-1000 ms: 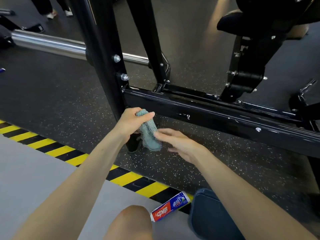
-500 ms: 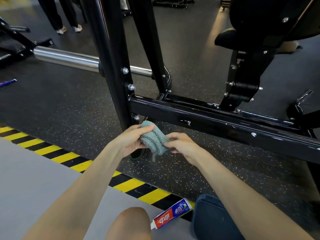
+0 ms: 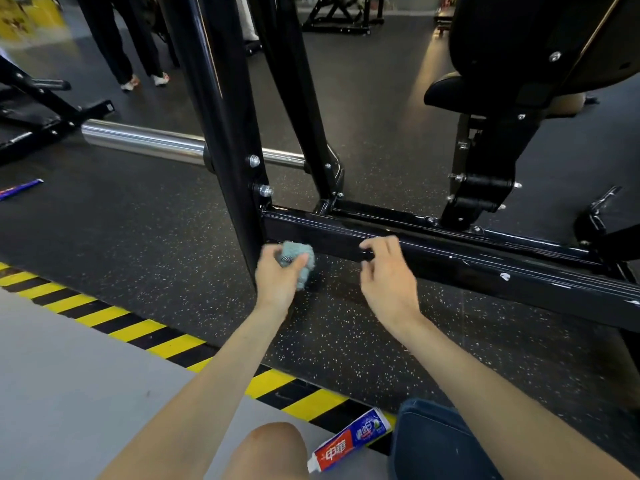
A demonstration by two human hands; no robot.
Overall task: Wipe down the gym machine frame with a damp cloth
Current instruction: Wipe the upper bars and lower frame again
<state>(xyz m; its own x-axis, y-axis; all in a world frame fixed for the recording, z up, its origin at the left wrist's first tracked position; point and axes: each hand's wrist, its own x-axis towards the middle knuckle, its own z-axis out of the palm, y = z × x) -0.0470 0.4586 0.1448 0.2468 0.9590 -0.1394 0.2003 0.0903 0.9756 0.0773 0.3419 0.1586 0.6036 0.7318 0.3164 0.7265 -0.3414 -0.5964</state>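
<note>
A glossy black gym machine frame stands before me, with a low horizontal beam and a thick upright post that meet at a bolted corner. My left hand grips a bunched teal cloth just below that corner, close to the beam's underside. My right hand hovers in front of the beam a little to the right. Its fingers are loosely curled and hold nothing.
A chrome bar sticks out left behind the post. The black seat and its support stand at the right. A toothpaste tube lies by my knees near the yellow-black floor stripe. Someone's legs stand far left.
My right hand has let go of the cloth and moved right along the beam. My left hand has bunched the cloth and raised it toward the corner. The view has tilted up.
</note>
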